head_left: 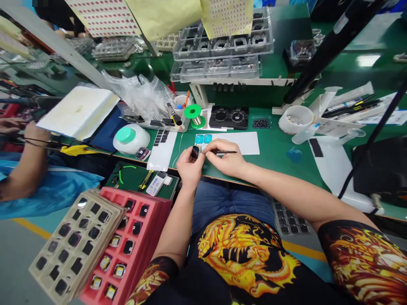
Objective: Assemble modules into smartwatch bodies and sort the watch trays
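Observation:
My left hand (191, 167) is closed around a small watch-like case with a dark glossy face (195, 151), held just above the front edge of the green bench. In my right hand (227, 157) a thin dark tool, perhaps tweezers (227, 152), is pinched between the fingers. Its tip meets the side of the case; the exact contact is hidden by my fingertips. Behind my hands lie two blue square pieces (204, 138) on a white sheet (249, 143).
A solder spool (193, 112), black fixture (229, 117) and tray of tiny screws (261, 122) stand behind. A white bottle (131, 139) is left, a white tub (295, 120) right. Red foam trays (127, 237) and beige trays (76, 241) stand lower left. A co-worker's arm (30, 156) is far left.

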A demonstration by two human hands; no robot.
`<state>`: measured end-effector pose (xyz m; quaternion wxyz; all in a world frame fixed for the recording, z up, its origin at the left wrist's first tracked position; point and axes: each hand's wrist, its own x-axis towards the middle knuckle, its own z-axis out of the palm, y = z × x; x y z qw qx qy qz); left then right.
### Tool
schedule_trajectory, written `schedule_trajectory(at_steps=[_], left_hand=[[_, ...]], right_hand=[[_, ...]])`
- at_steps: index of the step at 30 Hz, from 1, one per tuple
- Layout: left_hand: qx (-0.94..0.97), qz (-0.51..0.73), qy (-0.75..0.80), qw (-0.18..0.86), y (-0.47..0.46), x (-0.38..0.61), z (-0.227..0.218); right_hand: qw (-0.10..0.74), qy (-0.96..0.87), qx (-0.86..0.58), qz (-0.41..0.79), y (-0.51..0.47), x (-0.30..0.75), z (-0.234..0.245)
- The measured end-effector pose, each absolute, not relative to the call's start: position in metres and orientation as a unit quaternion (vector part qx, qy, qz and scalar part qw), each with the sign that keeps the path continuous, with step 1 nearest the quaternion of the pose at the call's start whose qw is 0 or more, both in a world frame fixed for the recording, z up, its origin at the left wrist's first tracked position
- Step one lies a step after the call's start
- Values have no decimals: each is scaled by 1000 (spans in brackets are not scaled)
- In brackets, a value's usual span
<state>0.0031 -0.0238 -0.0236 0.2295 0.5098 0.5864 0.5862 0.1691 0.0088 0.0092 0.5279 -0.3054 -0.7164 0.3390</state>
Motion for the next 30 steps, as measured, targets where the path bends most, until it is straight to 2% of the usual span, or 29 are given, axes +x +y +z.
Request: schedule_trajectory(at_steps=[22, 30], left_hand=[[491, 591, 586, 258, -20, 0, -33], [502, 595, 579, 244, -22, 0, -32]], right_hand=[[557, -769, -235, 210, 9, 169, -1], [539, -780, -234, 213, 10, 169, -2]])
